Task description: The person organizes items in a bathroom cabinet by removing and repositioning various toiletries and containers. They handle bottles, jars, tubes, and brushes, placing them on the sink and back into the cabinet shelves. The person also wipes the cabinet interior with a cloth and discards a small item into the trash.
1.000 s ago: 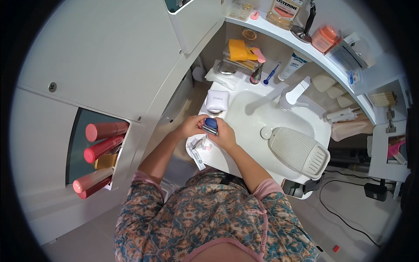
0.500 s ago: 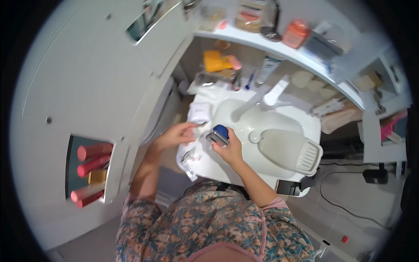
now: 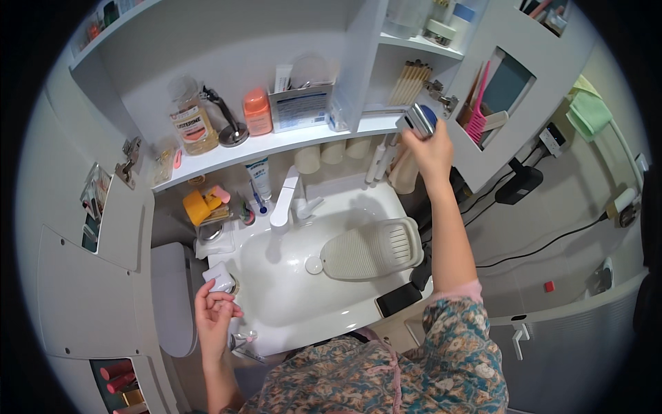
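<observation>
My right hand (image 3: 433, 155) is raised to the right part of the cabinet shelf (image 3: 296, 140). Its fingers are closed round a small silver-and-blue object (image 3: 416, 121), whose kind I cannot make out. That object is at the shelf's front edge, below a bundle of thin sticks (image 3: 412, 81); whether it touches the shelf I cannot tell. Over the sink's left rim hangs my left hand (image 3: 215, 319), fingers loosely bent and apart, holding nothing that I can see. Close by its fingertips is a small white box (image 3: 219, 277) on the sink (image 3: 283, 303).
A ribbed washboard (image 3: 365, 254) lies in the basin beside the white faucet (image 3: 285, 200). A phone (image 3: 398, 299) rests on the right rim. On the shelf stand a mouthwash bottle (image 3: 192, 127) and an orange bottle (image 3: 257, 112). Cabinet doors hang open at both sides.
My right hand has carried the silver-and-blue object from above the sink up and right to the shelf. The view has swung up and right. My left hand stays near the white box.
</observation>
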The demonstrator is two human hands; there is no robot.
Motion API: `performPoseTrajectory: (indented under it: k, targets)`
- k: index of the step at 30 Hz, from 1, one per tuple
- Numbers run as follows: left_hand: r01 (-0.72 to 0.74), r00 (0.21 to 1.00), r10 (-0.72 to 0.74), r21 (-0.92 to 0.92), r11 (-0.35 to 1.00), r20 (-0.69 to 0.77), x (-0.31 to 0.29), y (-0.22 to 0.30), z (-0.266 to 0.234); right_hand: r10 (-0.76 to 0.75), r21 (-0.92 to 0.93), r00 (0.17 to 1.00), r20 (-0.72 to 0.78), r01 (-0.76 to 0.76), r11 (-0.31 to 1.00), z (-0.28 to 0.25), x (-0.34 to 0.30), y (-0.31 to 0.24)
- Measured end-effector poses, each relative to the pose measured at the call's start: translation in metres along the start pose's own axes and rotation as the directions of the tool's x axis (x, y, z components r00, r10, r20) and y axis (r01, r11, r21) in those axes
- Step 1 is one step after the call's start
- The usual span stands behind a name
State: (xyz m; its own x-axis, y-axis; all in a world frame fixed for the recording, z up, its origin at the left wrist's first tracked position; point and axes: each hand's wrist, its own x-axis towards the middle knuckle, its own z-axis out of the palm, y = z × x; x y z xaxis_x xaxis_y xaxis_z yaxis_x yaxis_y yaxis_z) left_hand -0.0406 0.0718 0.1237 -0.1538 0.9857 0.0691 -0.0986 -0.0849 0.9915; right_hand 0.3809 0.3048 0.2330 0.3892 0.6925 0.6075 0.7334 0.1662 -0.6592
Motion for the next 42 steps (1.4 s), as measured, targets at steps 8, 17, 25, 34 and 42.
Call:
performPoseTrajectory:
  k: [8,17,25,34,42]
  targets:
    - [0.096,0.983,-0.07,-0.149,0.984,0.168,-0.014,-0.011,0.052,0.066,-0.419,0.998,0.008,-0.057,0.906,0.04,0.063,0.048]
    - [0.173,0.967,-0.142,-0.137,0.975,0.21,-0.015,-0.02,0.076,0.165,-0.467,0.986,0.025,-0.135,0.874,0.06,0.077,0.047]
    - [0.228,0.94,-0.193,-0.098,0.969,0.28,-0.008,-0.026,0.088,0.116,-0.398,0.993,-0.002,-0.107,0.911,0.069,0.075,0.052]
    - [0.28,0.922,-0.237,-0.104,0.954,0.306,-0.001,-0.03,0.088,-0.076,-0.314,0.988,-0.133,0.03,0.949,0.074,0.058,0.071]
    - [0.298,0.887,-0.239,-0.095,0.95,0.395,0.009,-0.031,0.095,-0.023,-0.31,0.989,-0.148,-0.024,0.951,0.072,0.059,0.059]
